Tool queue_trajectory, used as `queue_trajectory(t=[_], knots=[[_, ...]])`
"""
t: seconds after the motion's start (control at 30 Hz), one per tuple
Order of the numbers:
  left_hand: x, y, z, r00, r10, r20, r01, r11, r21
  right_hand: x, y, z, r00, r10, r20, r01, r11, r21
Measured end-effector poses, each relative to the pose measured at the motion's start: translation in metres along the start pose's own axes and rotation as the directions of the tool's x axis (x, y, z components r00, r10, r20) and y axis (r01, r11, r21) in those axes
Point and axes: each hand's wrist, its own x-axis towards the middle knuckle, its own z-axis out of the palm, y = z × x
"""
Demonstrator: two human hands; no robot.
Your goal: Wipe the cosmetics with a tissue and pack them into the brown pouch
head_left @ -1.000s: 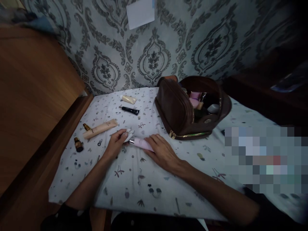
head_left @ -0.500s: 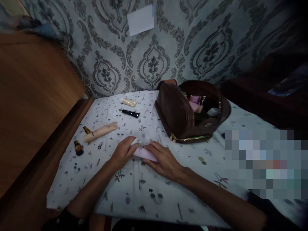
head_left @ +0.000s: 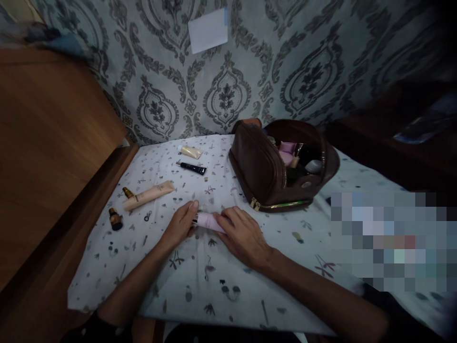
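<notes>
Between my hands, above the patterned cloth, is a pale pink cosmetic tube (head_left: 209, 222) lying nearly level. My left hand (head_left: 181, 223) is closed around its left end, where a bit of silver and dark trim shows. Fingers of my right hand (head_left: 243, 234) grip the right end and cover it. To the left lie a long peach tube (head_left: 149, 195), a small gold-topped piece (head_left: 127, 192) against it, and a dark bottle with a gold top (head_left: 115, 219). Farther back rest a black tube (head_left: 193, 168) and a cream-coloured tube (head_left: 190, 152).
An open brown cosmetic bag (head_left: 259, 166) with pink and other items inside stands behind my right hand. A wooden panel (head_left: 53, 143) borders the left side. Patterned wallpaper with a white card (head_left: 208, 30) rises at the back. The right side is partly pixelated.
My left hand has shifted slightly left and down along the tube, and the tube lies more level. More of its pink body and the trim at its left end now show.
</notes>
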Motion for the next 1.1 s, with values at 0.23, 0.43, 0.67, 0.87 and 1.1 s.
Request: queue_trajectory(t=[0.23, 0.43, 0.67, 0.87, 1.1], knots=[[-0.002, 0.0, 0.013, 0.98, -0.191, -0.057, 0.155, 0.912, -0.379, 0.001, 0.004, 0.002, 0.991, 0.134, 0.007, -0.134, 0.985, 0.107], [-0.006, 0.012, 0.016, 0.96, 0.108, -0.257, -0.165, 0.963, -0.212, 0.01, -0.006, -0.011, 0.935, 0.313, 0.169, -0.348, 0.704, 0.619], [-0.007, 0.016, 0.01, 0.887, 0.425, -0.183, -0.391, 0.9, 0.192, 0.012, -0.021, -0.009, 0.876, 0.304, 0.374, -0.423, 0.112, 0.899], [-0.009, 0.016, 0.016, 0.869, 0.48, 0.118, -0.494, 0.838, 0.23, 0.011, -0.015, 0.003, 0.786, 0.42, 0.453, -0.387, -0.238, 0.891], [-0.009, 0.005, 0.012, 0.88, 0.394, 0.267, -0.467, 0.821, 0.327, 0.014, -0.008, 0.001, 0.696, 0.49, 0.525, -0.372, -0.38, 0.847]])
